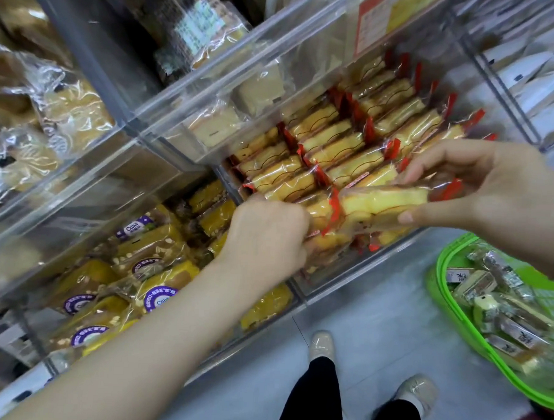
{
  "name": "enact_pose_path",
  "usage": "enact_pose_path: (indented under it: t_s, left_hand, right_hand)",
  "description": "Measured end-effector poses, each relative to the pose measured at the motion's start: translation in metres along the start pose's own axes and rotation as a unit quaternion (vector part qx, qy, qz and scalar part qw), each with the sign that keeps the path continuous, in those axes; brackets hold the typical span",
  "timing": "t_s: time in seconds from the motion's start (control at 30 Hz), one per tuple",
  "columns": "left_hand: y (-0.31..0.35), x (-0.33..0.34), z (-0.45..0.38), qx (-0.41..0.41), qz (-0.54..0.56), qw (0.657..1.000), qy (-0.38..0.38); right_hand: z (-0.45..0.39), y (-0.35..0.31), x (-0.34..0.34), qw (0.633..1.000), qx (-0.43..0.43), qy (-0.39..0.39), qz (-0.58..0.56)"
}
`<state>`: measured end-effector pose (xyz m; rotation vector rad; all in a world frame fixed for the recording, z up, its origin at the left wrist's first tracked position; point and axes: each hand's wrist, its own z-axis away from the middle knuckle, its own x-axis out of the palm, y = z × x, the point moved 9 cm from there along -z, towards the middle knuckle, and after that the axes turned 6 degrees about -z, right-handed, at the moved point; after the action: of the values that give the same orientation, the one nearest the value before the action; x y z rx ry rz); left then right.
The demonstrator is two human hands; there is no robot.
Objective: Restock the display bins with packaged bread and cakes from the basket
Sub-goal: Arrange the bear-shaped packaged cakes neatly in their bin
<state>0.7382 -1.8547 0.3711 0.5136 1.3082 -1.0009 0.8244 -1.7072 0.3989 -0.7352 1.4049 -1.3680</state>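
A clear acrylic display bin [391,256] in the middle holds rows of yellow cakes in clear wrappers with red ends [345,143]. My right hand [479,190] pinches one such wrapped cake [384,201] between thumb and fingers, held level over the bin's front row. My left hand [268,238] is curled at the bin's front left corner, its fingers tucked among the packets there; what they hold is hidden. The green plastic basket [446,309] sits at the right edge with several small wrapped cakes inside.
A lower bin [264,323] under my left forearm holds yellow cakes with purple round labels [157,296]. More clear bins with pale bread packets stand above and to the left. Grey floor lies below, with my two feet at the bottom centre.
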Motion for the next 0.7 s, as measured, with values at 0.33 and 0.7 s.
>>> enact_pose_path:
  t_s: [0.33,0.7]
  left_hand:
    - [-0.019,0.008,-0.031,0.013,0.068,0.987,-0.143]
    - [-0.006,0.011,-0.019,0.059,0.055,0.993,-0.085]
  right_hand:
    - [0.023,-0.001,0.094,0.92,-0.089,-0.11,0.367]
    - [0.021,0.021,0.094,0.91,0.06,-0.079,0.402]
